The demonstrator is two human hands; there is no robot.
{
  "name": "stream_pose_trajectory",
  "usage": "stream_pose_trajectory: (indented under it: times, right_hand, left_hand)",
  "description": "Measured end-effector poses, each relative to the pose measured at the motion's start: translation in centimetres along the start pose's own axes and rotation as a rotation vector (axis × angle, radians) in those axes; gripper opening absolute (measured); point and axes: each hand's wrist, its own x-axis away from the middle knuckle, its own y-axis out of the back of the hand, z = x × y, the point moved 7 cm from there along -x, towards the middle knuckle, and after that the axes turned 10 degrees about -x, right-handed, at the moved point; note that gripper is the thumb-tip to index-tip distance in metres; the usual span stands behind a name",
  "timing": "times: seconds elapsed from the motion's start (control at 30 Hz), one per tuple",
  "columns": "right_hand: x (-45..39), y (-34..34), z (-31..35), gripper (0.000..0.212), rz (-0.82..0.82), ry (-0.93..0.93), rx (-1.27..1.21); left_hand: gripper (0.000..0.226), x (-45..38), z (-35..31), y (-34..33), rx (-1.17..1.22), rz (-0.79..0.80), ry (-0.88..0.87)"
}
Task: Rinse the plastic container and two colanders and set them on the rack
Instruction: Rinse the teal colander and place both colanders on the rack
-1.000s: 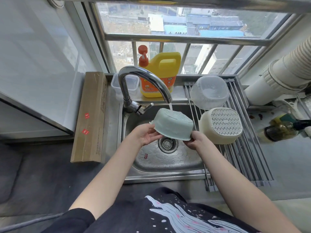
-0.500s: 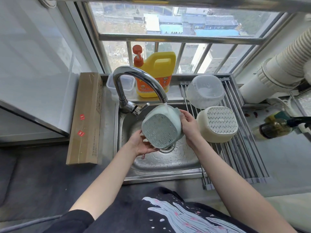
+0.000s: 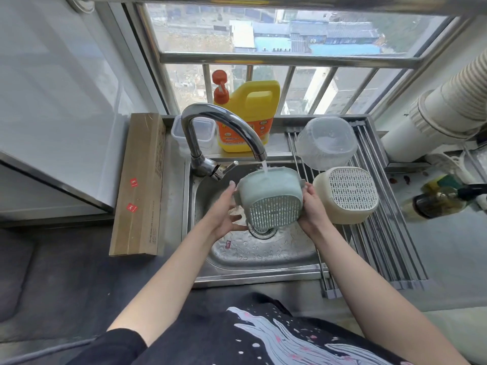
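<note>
at the centre of the frame both hands hold a pale green colander (image 3: 271, 197) over the sink (image 3: 263, 248), tipped so that its slotted base faces the camera. the left hand (image 3: 224, 217) is open, its fingers spread against the colander's left wall and lower edge, cupping rather than clenching. the right hand (image 3: 312, 209) grips the right side by the rim, thumb on the outer wall. a stream of water (image 3: 265, 168) falls from the curved tap (image 3: 218, 133) onto the colander's upper side.

just right of it, on the roll-up rack (image 3: 382, 241) that spans the right edge of the sink, a cream colander (image 3: 347, 193) sits upside down, slotted base up. above it in the frame, at the far end of the rack, a clear plastic container (image 3: 326, 142) also rests inverted, touching or nearly touching the cream one.

behind the tap, on the ledge under the window, stand a yellow detergent jug (image 3: 250, 114) with an orange pump and, to its left, a small clear lidded box (image 3: 203, 133). a long cardboard box (image 3: 141, 185) lies on the desk left of the sink. a wide ribbed duct (image 3: 448, 101) runs in at the upper right, with a dark bottle (image 3: 442, 200) lying below it at the right edge.
</note>
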Motion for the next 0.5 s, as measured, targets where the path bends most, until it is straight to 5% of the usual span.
stream_pose_trajectory:
  times: [0.13,0.2,0.27,0.4,0.5]
  right_hand:
    - [0.4,-0.6,0.2,0.052,0.081,-0.062,-0.134]
    - [0.4,-1.2,0.4,0.062,0.102,-0.054,-0.132]
    - [-0.1,-1.8,0.6,0.052,0.086,-0.025,-0.082]
    - [-1.2,-1.6,1.2,0.007,-0.063,0.083,0.288]
    - [-0.7,-1.1,1.4,0.018,-0.094,0.055,0.567]
  left_hand:
    - [0.068,-0.2,0.3,1.0,0.173,0.140,0.105]
    - [0.051,0.2,0.1,0.9,0.043,0.104,0.112]
    - [0.028,0.4,-0.4,0.7,-0.094,0.017,0.059]
    - [0.070,0.0,-1.4,0.7,-0.036,-0.070,-0.111]
    - [0.080,-0.2,-1.7,1.3,-0.001,-0.112,-0.183]
